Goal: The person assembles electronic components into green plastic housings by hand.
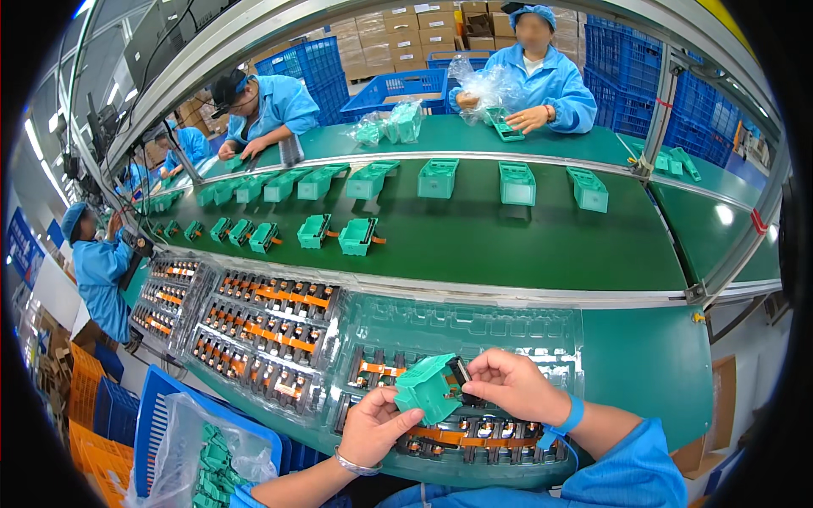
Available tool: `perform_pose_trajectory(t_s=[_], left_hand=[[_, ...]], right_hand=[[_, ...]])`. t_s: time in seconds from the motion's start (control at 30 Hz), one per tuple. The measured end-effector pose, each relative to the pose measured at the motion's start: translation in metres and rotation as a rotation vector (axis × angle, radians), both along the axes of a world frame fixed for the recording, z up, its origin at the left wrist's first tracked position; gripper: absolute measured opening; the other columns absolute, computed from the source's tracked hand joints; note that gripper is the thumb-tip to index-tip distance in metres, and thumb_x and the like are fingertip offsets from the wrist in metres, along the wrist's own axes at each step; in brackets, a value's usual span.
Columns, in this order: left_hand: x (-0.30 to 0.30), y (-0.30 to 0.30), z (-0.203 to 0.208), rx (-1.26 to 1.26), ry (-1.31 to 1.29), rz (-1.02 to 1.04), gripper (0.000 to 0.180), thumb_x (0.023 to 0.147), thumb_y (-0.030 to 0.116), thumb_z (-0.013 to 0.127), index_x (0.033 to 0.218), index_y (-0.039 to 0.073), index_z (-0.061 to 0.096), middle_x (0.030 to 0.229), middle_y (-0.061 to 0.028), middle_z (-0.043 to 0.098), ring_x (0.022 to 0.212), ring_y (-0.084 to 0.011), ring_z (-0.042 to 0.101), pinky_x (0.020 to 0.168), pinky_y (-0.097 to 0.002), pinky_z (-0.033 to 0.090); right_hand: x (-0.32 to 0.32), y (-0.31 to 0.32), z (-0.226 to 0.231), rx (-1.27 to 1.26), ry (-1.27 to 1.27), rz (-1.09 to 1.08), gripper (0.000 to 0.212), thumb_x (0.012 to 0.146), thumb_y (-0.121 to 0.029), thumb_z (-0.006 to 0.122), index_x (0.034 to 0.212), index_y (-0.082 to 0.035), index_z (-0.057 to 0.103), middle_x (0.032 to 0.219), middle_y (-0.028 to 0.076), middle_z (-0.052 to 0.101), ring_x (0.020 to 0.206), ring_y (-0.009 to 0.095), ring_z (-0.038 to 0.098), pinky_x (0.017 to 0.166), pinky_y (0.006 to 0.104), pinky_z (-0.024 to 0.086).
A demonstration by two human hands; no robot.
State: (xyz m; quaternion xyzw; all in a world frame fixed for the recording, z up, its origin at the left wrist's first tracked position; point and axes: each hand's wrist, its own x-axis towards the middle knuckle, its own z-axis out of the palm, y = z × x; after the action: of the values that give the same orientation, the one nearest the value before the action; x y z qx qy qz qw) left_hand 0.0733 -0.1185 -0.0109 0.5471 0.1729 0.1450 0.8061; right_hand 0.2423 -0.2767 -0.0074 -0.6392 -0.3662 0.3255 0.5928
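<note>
My left hand (378, 430) is closed on a green plastic housing (425, 389), thumb in front and fingers at its left side. A small black component (461, 371) is pinched between my right hand's (512, 385) thumb and fingertips, at the housing's right edge. How far it sits inside the housing I cannot tell. Below both hands lies a clear plastic tray (457, 326), its far part bare. Its near rows carry black components joined with orange strips (478, 440). A blue wrist strap (574, 415) with a cord circles my right wrist.
More filled clear trays (262, 330) lie to the left. Beyond runs a green conveyor (525, 245) carrying green housings (436, 178) in two rows. A blue crate (157, 423) with green parts stands lower left. A metal post (728, 229) rises right. Several co-workers (533, 76) work across the belt.
</note>
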Motion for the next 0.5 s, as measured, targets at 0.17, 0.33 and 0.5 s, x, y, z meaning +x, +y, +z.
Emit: perform_pose_trajectory(t_s=[0.17, 0.33, 0.5], left_hand=[[-0.002, 0.002, -0.004, -0.018, 0.013, 0.014, 0.021, 0.078, -0.003, 0.066, 0.094, 0.003, 0.053, 0.100, -0.0060, 0.058, 0.094, -0.0136, 0.057, 0.085, -0.0293, 0.048], [-0.001, 0.004, -0.001, -0.023, 0.023, -0.006, 0.020, 0.078, -0.003, 0.066, 0.091, 0.003, 0.053, 0.100, -0.0052, 0.057, 0.094, -0.0129, 0.057, 0.083, -0.0280, 0.048], [0.001, 0.001, 0.006, -0.043, 0.009, -0.020, 0.020, 0.077, -0.006, 0.065, 0.088, 0.002, 0.050, 0.101, -0.0066, 0.055, 0.095, -0.0143, 0.057, 0.084, -0.0286, 0.049]], right_hand=[[0.003, 0.001, -0.007, 0.005, 0.158, 0.040, 0.014, 0.083, -0.007, 0.064, 0.092, 0.000, 0.055, 0.080, 0.002, 0.059, 0.073, 0.007, 0.056, 0.065, 0.0211, 0.048], [0.002, 0.002, -0.009, 0.053, 0.250, 0.044, 0.015, 0.084, -0.006, 0.062, 0.094, 0.000, 0.053, 0.084, 0.002, 0.059, 0.077, 0.007, 0.056, 0.068, 0.0206, 0.048], [-0.001, 0.001, -0.015, 0.087, 0.242, 0.030, 0.014, 0.084, -0.006, 0.062, 0.093, 0.000, 0.052, 0.083, 0.002, 0.058, 0.075, 0.006, 0.055, 0.066, 0.0201, 0.047]])
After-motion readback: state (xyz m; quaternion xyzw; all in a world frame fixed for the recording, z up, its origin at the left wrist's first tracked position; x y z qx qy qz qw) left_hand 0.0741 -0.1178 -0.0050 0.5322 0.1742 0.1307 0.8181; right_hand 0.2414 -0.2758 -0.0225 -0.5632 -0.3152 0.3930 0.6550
